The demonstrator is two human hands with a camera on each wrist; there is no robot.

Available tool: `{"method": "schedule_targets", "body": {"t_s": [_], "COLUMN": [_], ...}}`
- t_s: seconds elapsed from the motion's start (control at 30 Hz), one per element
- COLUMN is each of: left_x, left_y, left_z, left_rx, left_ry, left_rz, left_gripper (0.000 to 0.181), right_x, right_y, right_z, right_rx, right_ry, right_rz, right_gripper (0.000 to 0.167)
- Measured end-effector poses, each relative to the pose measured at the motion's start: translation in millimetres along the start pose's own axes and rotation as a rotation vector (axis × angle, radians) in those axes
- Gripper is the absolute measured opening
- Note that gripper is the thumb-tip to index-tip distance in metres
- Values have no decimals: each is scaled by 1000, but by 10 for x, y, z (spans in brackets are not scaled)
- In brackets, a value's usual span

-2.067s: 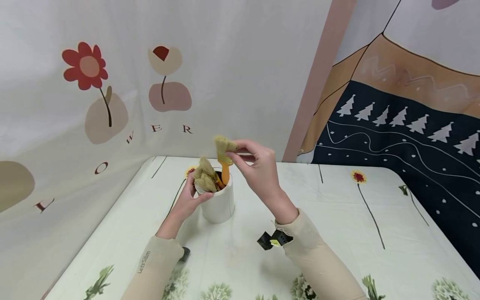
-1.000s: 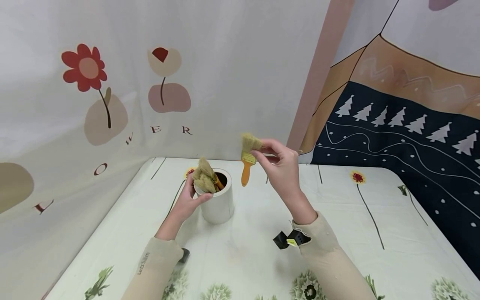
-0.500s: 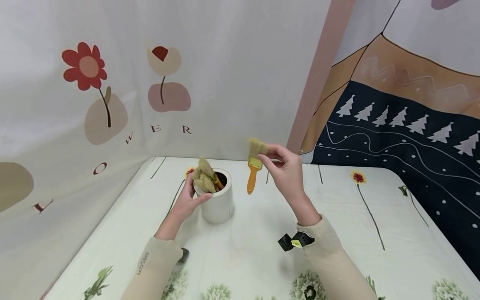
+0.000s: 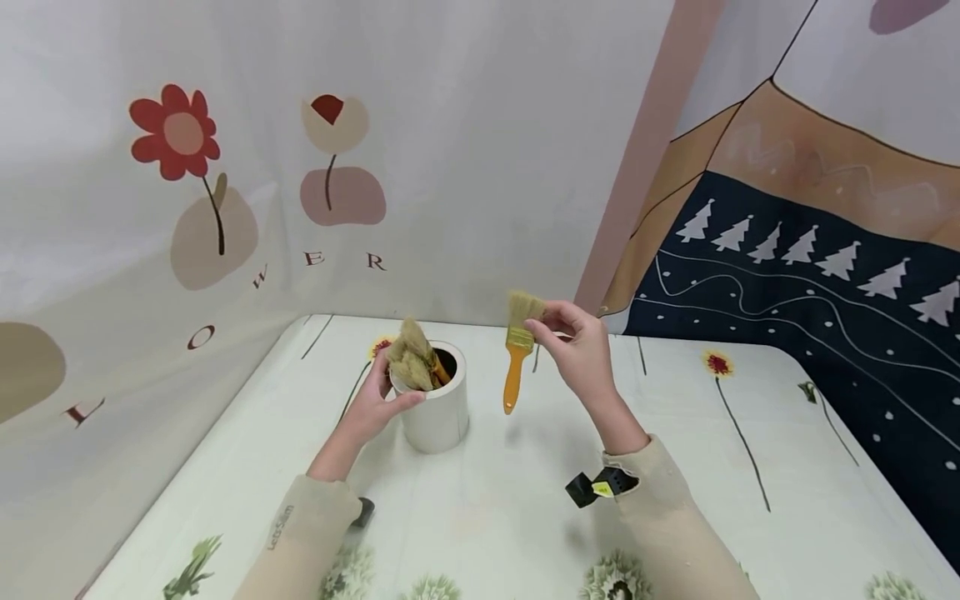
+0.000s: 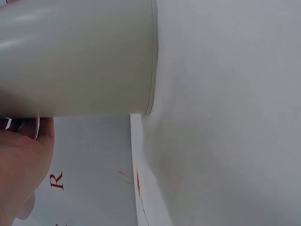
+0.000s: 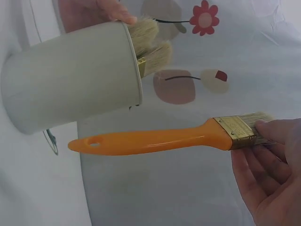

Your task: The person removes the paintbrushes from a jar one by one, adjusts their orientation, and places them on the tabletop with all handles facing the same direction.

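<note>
A paintbrush with an orange handle and pale bristles hangs handle-down above the table. My right hand pinches it by the bristles near the metal band; the right wrist view shows the thumb on one side of the bristles and fingers on the other. To its left stands a white cylindrical container, upright on the table. My left hand grips the container's left side near the rim. Several other brushes lean inside, bristles up against the left rim; their handles are mostly hidden.
A white cloth with printed flowers covers the table. Behind it hangs a pale curtain with flower and letter prints. At right is a dark cloth with white trees. A small black device is strapped at the right wrist.
My right hand has lifted the paintbrush out of the container and carried it right, then lowered it somewhat. The left hand has stayed on the container.
</note>
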State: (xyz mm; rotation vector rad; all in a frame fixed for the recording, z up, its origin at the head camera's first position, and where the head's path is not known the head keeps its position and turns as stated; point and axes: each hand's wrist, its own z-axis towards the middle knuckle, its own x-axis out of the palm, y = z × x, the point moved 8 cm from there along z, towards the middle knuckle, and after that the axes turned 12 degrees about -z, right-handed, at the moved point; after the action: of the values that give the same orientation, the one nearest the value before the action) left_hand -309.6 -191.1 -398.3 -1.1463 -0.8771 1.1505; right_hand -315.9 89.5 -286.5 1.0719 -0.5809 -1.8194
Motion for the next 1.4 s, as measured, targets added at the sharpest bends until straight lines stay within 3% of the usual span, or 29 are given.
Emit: {"method": "schedule_targets", "body": {"t_s": [0.2, 0.47, 0.73, 1.17, 1.4], "left_x": [-1, -46, -39, -11, -5], "left_y": [13, -27, -3, 37, 32], "left_z": [25, 22, 41, 39, 18], "left_rx": [-5, -62, -197, -161, -113], "left_ry": [17, -2, -67, -54, -45], "left_rz": [17, 112, 225, 178, 164], "left_gripper": [89, 96, 109, 109, 108], "right_x": [20, 102, 151, 275, 430], "right_y": [-158, -365, -571, -1017, -1297], "right_z": [-1, 12, 36, -76, -120], "right_rx": [82, 168, 193, 352, 450], "right_ry": [40, 86, 93, 124, 169], "right_rz": [19, 47, 77, 57, 80], "right_gripper": [21, 23, 24, 26, 27]}}
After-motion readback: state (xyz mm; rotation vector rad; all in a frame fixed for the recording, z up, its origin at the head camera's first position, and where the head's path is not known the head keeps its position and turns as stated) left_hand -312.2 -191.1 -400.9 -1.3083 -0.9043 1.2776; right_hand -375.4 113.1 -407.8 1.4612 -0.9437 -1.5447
